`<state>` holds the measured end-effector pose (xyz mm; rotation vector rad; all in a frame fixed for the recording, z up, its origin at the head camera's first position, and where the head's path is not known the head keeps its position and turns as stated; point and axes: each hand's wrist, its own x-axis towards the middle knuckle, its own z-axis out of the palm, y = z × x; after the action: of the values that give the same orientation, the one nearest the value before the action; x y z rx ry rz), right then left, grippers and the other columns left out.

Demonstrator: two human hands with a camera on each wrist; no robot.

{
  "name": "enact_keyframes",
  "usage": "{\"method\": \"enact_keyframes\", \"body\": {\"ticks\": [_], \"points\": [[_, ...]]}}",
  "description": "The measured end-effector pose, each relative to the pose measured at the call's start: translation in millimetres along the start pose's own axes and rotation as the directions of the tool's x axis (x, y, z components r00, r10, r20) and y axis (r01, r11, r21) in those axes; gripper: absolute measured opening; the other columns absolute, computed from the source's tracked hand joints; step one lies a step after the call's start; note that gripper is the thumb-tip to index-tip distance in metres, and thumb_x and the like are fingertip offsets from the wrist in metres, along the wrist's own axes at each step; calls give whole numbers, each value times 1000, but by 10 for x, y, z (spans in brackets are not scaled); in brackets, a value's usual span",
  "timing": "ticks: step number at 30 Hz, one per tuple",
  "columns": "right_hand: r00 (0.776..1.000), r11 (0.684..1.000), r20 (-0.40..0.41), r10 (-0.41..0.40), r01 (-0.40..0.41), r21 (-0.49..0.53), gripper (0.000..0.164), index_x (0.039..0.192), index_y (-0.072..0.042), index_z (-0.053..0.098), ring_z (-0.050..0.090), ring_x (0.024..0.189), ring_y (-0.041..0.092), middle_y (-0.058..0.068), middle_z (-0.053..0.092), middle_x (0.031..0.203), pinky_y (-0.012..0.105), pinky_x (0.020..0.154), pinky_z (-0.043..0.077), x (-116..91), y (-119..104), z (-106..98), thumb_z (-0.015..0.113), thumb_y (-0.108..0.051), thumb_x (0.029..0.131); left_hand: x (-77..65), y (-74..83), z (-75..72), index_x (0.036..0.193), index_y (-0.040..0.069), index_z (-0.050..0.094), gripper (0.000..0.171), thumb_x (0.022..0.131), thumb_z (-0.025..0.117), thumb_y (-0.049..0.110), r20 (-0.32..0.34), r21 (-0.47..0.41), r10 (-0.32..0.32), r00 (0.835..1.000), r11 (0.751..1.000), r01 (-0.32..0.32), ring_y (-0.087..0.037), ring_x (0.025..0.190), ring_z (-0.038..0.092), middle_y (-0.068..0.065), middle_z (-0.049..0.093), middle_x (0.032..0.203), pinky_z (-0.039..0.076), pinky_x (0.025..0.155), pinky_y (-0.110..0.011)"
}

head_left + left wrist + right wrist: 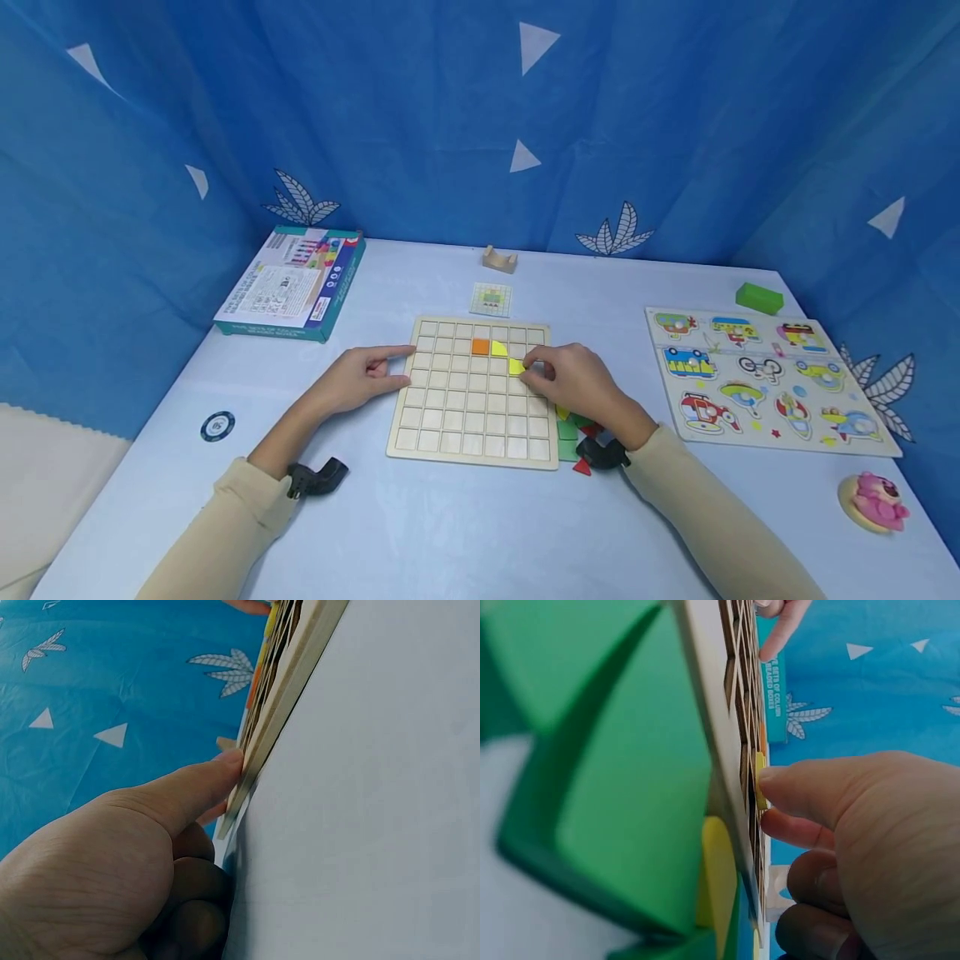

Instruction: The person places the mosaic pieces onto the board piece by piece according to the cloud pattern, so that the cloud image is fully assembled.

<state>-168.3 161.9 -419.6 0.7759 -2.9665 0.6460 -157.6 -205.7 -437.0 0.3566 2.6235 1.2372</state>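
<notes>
A blue curtain (420, 108) backs the white table (420, 533), on which the wooden grid board (468, 461) lies flat. We observe the right hand (576, 379) pinching a yellow piece (516, 367) between thumb and forefinger; the piece lies at the fingertips, on the hand's left side, at the board's cells. We cannot tell whether it is seated, nor read its long axis, because the fingertips cover part of it. Diagonally ahead and left of the grip lies a second yellow piece (498, 348), with the orange square (480, 347) just beyond it to the left. We judge that the coming adjustment turns on this diagonal offset. The left hand (356, 381), thumb and forefinger spread apart, touches the board's edge well left of the grip; the right hand is nearer.
</notes>
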Motion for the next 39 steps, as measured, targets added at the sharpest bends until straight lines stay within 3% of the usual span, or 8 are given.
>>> {"method": "enact_keyframes", "body": {"ticks": [10, 20, 24, 31, 39], "points": [[999, 1000, -39, -9, 9, -14, 21, 107, -20, 77, 44, 51, 10, -9, 46, 56, 28, 48, 34, -15, 23, -44, 76, -36, 93, 7, 29, -9, 141, 20, 64, 52, 93, 78, 33, 1, -1, 12, 1000, 1000, -12, -15, 54, 38, 2, 43, 60, 31, 56, -29], [987, 986, -148, 68, -44, 160, 18, 110, -17, 76, 45, 53, 19, -2, 43, 57, 31, 48, 34, -171, 189, -520, 79, -24, 93, 4, 13, 2, 141, 20, 63, 52, 93, 77, 33, 8, -7, 9, 1000, 1000, -9, -14, 55, 38, 2, 42, 60, 32, 56, -29], [990, 984, -98, 103, -87, 158, 21, 112, -16, 76, 46, 56, 19, -2, 45, 59, 30, 50, 35, -281, 322, -591, 78, -22, 93, 0, 7, -1, 141, 20, 64, 52, 93, 77, 33, 3, -3, 10, 1000, 1000, -10, -15, 54, 38, 2, 42, 60, 32, 56, -29], [986, 979, 41, 159, -163, 124, 29, 120, -16, 74, 47, 57, 18, -3, 48, 61, 28, 52, 36, -434, 555, -516, 79, -22, 92, 3, 14, -1, 142, 20, 63, 52, 93, 77, 32, 5, -2, 4, 1000, 1000, -4, -15, 55, 39, 2, 43, 60, 32, 57, -29], [982, 980, -8, 188, -187, 69, 20, 109, -14, 78, 46, 56, 17, -3, 47, 60, 29, 53, 34, -435, 601, -441, 78, -25, 92, -7, 7, -2, 141, 20, 64, 52, 93, 77, 33, 1, -3, 6, 1000, 1000, -6, -15, 54, 39, 2, 42, 60, 32, 56, -29]]}}
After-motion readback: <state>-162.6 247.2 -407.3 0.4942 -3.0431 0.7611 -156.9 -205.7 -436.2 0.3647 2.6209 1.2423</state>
